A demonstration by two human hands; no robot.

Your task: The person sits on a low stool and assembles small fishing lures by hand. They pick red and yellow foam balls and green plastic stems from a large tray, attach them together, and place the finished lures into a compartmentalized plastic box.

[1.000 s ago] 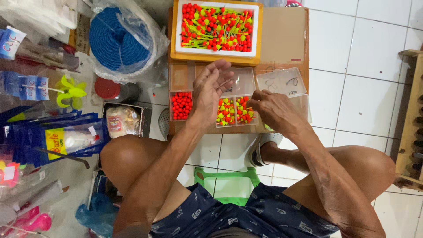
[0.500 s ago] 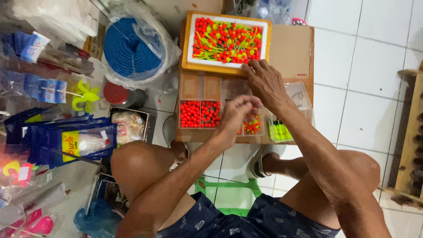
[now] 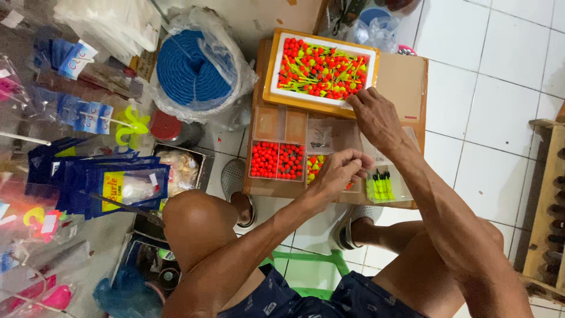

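Note:
My left hand hovers with its fingers pinched together over a clear compartment box; what it pinches is hidden. Below it is a cell of mixed red and yellow floats, next to cells of red-orange beads. My right hand reaches to the near right corner of a white foam tray heaped with red and yellow-green floats. Its fingertips rest at the rim, and their grip is not visible. Yellow-green sticks lie in the right cell.
The box and tray rest on a brown carton on a white tiled floor. At the left are a bagged coil of blue rope, blue packets and a metal strainer. A green stool is under me and a wooden rack stands at the right.
My left hand came down from spread fingers to a pinch over the mixed floats. My right hand moved up from the box's right side to the foam tray's corner.

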